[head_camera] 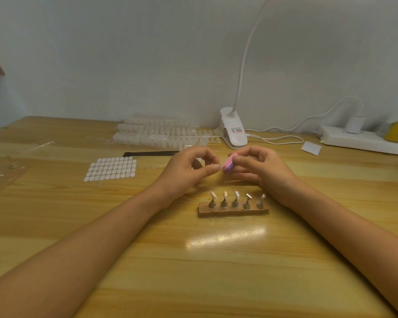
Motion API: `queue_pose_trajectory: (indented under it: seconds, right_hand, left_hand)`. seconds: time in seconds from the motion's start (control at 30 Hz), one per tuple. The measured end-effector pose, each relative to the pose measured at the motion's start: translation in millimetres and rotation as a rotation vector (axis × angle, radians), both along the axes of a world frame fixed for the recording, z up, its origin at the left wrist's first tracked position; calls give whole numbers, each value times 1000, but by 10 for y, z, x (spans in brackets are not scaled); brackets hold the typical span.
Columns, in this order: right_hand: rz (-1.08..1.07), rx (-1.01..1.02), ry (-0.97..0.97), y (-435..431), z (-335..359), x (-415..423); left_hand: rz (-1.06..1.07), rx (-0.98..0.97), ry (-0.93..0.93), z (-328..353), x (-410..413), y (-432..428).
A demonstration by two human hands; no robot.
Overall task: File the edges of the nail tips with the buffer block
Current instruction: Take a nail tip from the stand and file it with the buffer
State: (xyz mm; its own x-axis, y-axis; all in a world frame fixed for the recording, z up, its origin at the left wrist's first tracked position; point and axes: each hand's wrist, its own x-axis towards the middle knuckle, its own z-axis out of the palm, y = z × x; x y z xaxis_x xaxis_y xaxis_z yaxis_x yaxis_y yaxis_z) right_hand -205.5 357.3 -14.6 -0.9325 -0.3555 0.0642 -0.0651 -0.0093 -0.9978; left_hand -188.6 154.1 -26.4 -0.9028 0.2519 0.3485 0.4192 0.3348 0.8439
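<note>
Indoors, glossy wooden table (193,260), pale wall (124,65) — right hand (260,171) grips buffer block (228,165); left hand (186,171) pinched, on what unclear.

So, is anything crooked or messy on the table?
A little. On the wooden stand, the fourth holder from the left leans sideways while the first three stand straighter. The nail-tip strips by the lamp lie in a loose pile.

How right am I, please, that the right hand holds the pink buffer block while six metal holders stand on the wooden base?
Not quite: the head view shows five metal holders on the wooden base, not six. The right hand does hold the pink buffer block.
</note>
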Motion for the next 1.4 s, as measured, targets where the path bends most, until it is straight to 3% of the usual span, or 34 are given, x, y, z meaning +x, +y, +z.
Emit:
queue_pose_trajectory:
  seconds: [0.1,0.23,0.53,0.67,0.77,0.87,1.0,1.1,1.2,1.3,1.4]
  right_hand:
    - [101,99,23,-5,8,39]
    - [-4,-3,11,30,5,8]
    - [138,56,-4,37,22,5]
    - [15,-75,-33,42,16,-10]
    - [127,38,-13,32,8,11]
    - [57,-66,-35,55,15,0]
    - [148,43,-15,39,27,7]
    - [56,-54,-47,48,24,-19]
    - [118,48,-30,35,28,4]
    - [59,-37,-50,47,22,-4]
    - [127,60,-28,34,34,10]
  left_hand:
    - [19,-6,-6,3,-2,0]
    - [35,7,-11,2,-1,4]
    - [12,13,-18,9,-8,4]
    - [8,13,-15,4,-2,11]
    - [8,16,-12,7,-3,8]
    - [6,24,-16,14,-1,13]
    - [-3,26,-27,19,1,14]
    - [-6,33,-30,16,6,16]
    - [-1,30,-22,11,1,10]
    - [-4,18,-23,15,4,15]
    - [-4,14,-12,18,4,15]
